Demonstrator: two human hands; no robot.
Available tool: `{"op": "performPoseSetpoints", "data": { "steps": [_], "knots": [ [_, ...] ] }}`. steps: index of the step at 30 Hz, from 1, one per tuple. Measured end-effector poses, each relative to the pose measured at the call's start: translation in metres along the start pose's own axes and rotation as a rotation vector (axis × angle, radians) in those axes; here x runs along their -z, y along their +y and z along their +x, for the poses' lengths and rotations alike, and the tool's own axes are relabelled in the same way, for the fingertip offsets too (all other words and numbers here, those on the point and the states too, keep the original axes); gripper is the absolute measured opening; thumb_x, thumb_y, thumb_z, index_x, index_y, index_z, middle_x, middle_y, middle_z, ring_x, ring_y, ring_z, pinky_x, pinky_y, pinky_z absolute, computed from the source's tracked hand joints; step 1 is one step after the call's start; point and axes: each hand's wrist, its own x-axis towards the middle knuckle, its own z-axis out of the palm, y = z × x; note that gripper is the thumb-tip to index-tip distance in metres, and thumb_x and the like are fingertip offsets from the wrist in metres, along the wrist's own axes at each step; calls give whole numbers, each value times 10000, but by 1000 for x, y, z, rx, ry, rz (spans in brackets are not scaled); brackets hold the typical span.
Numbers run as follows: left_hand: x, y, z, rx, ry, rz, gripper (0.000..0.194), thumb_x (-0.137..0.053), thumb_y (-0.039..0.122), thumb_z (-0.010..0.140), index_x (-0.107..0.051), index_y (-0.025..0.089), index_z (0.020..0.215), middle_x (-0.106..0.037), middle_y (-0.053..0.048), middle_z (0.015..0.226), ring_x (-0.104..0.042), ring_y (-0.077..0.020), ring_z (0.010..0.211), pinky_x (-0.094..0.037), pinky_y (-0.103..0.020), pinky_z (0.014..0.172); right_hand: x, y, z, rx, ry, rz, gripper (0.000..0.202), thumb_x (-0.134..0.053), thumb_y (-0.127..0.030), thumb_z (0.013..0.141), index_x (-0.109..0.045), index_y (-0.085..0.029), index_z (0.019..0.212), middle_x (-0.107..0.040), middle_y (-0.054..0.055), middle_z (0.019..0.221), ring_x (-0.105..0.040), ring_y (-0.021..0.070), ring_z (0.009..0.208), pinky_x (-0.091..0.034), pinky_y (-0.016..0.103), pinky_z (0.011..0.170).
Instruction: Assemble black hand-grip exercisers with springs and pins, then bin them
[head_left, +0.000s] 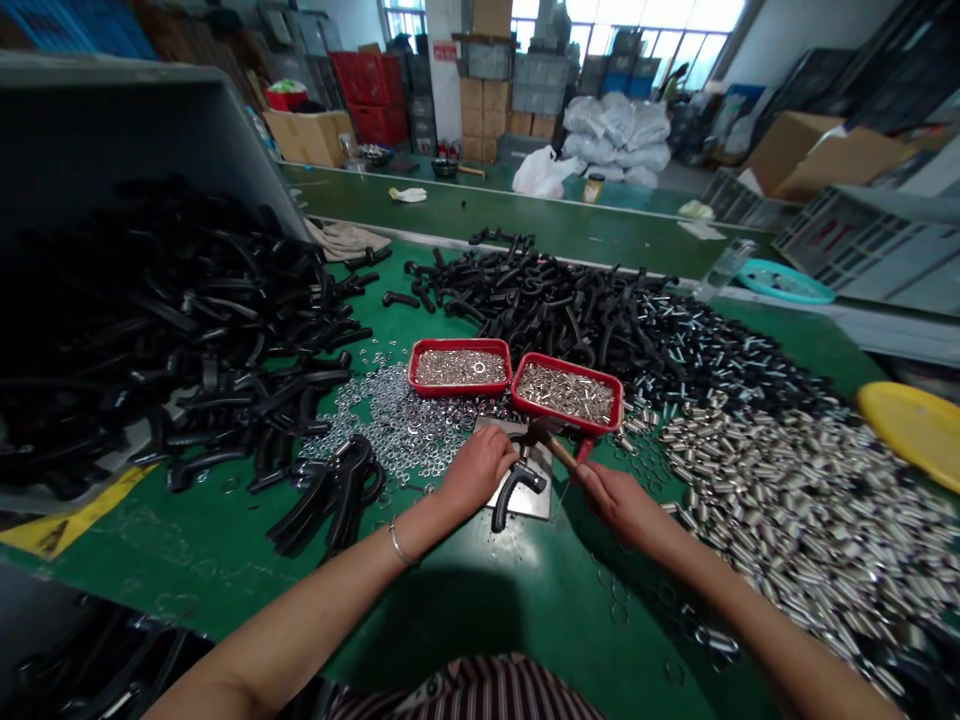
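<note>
My right hand [613, 498] grips the wooden handle of a hammer [561, 454], whose dark head is over a small metal plate [536, 503] on the bench. My left hand [480, 468] is closed at the plate's left side, fingertips pinched close to the hammer head; what they hold is hidden. Just right of those fingers, a curved black handle [514, 492] lies on the plate, its end towards me. Behind the plate stand two red trays: the left tray [459, 391] holds tiny metal pieces and the right tray [568, 415] small pins.
Loose nuts [405, 430] spread to the left. Black curved parts are heaped at the back [555, 290] and spill from a grey bin [251, 150]. Metal sleeves [795, 490] pile up on the right, beside a yellow lid [911, 428]. Several black handles [345, 490] lie near my left forearm.
</note>
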Motion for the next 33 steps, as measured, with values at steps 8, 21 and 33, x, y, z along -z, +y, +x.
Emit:
{"op": "performPoseSetpoints", "data": {
  "steps": [8,21,33],
  "knots": [
    [-1,4,-6,-22,-2,40,161,-486,270,987,-592,163,929,-605,-95,967,-566,-254,969,-481,-419,885,-3,5,5,-10,18,-16,510,-273,-575,1001,-608,-200,920,-598,18,639,-583,194,618,-442,316,653],
    [27,24,-28,-29,112,80,727,-440,88,914,-156,188,1576,-496,-151,1453,-423,-295,1336,-294,-485,1121,-12,8,-37,-212,93,494,475,-338,-638,971,-555,-216,974,-520,-37,670,-408,103,416,-327,222,351],
    [11,3,-22,183,30,-188,1011,-687,168,752,-104,202,1577,-620,-96,1242,-513,-295,1147,-388,-473,1041,-10,-9,-40,-108,-25,267,418,-355,-588,993,-529,-228,869,-573,-15,691,-539,153,549,-402,260,496]
  ]
}}
